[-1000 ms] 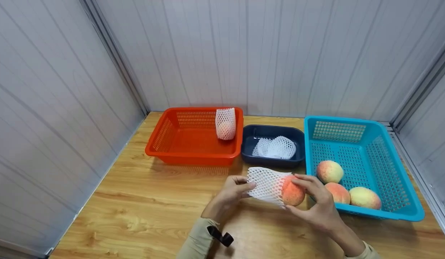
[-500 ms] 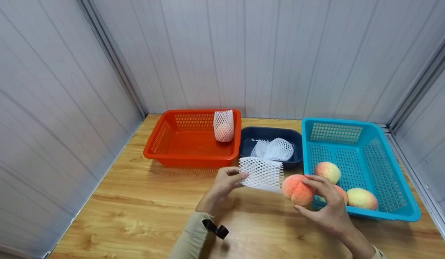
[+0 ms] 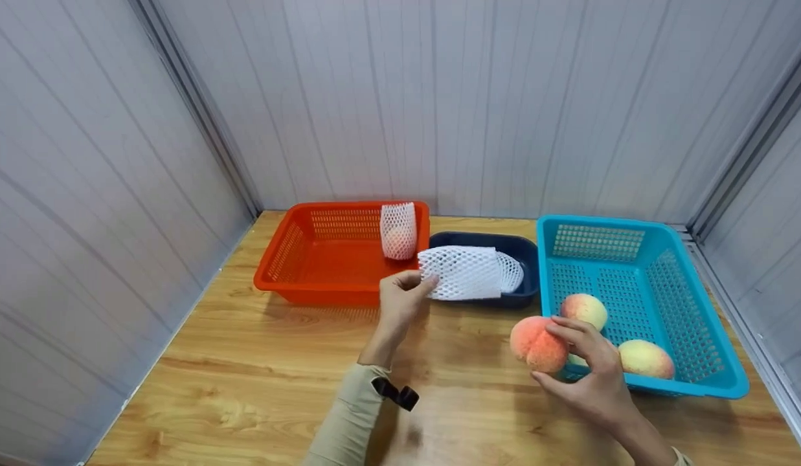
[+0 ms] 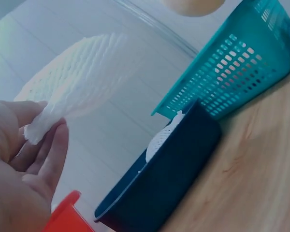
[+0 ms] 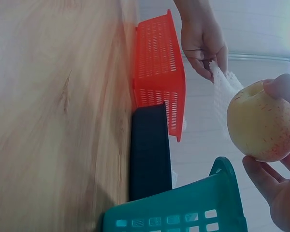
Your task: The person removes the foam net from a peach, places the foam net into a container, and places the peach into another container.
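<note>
My left hand [image 3: 400, 304] pinches one end of a white foam net sleeve [image 3: 462, 273], which hangs in front of and above the dark blue tray [image 3: 528, 259]. The left wrist view shows the sleeve [image 4: 79, 79] flattened between thumb and fingers. With thumb and fingertips my right hand [image 3: 591, 375] holds a peach [image 3: 537, 344] beside the near left corner of the blue basket [image 3: 711, 388]. Seen from the right wrist, this peach [image 5: 261, 122] is bare, yellow with red specks. Sleeve and peach are apart.
An orange-red basket [image 3: 335, 285] at the left holds a peach in a net sleeve [image 3: 399, 233]. Another net sleeve [image 3: 510, 273] lies in the dark blue tray. Peaches, among them one pale yellow peach [image 3: 646, 359], lie in the blue basket. Panel walls enclose the wooden table [image 3: 245, 388].
The peach has come out of the sleeve's open end and moved slightly right in my right hand. My left hand has carried the sleeve up, away from the peach, over the dark blue tray.
</note>
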Tool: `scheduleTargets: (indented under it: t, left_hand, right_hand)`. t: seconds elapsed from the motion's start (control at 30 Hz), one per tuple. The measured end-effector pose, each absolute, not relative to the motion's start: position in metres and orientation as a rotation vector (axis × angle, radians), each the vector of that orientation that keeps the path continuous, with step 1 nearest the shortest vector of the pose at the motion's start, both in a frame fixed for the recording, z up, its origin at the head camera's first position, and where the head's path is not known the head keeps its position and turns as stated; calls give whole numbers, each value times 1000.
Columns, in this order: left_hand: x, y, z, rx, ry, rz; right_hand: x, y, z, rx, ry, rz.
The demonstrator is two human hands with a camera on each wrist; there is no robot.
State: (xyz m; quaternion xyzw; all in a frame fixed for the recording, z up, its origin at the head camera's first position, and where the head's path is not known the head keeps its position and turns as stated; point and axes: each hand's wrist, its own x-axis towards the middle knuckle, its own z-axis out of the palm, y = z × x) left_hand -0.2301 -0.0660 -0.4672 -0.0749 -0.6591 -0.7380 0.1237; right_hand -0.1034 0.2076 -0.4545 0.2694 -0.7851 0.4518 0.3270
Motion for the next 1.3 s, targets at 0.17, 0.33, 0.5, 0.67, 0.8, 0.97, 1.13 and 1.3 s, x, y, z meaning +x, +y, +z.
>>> scheduleTargets:
  t: [0.17, 0.33, 0.5, 0.67, 0.8, 0.97, 1.13, 1.3]
  left_hand:
    - [-226, -57, -451, -252, -1900, -1980]
    - [-232, -50, -453, -216, -1914, -1821]
    - [-256, -42, -476, -218, -1879, -1651]
    - [-276, -36, -493, -370, -1768, -1409]
    - [-285, -35, -498, -484, -1757, -1149]
    - [-292, -34, -499, -605, -1790, -838]
    - [-302, -26, -497, -675, -1826, -579]
    - [-311, -18, -501, -692, -1888, -463]
  right_hand:
    - [-102, 207, -456, 680, -2081, 1184]
    - [-103, 207, -458, 680, -2080, 1178]
    - [-103, 209, -460, 676, -2081, 1190]
    - [-102, 209, -460, 643, -2100, 1206]
    - [-101, 209, -460, 627, -2108, 1210]
    - [-102, 207, -461, 638, -2102, 1217]
    - [-101, 208, -462, 625, -2116, 1213]
    - [-100, 209, -464, 618, -2140, 1225]
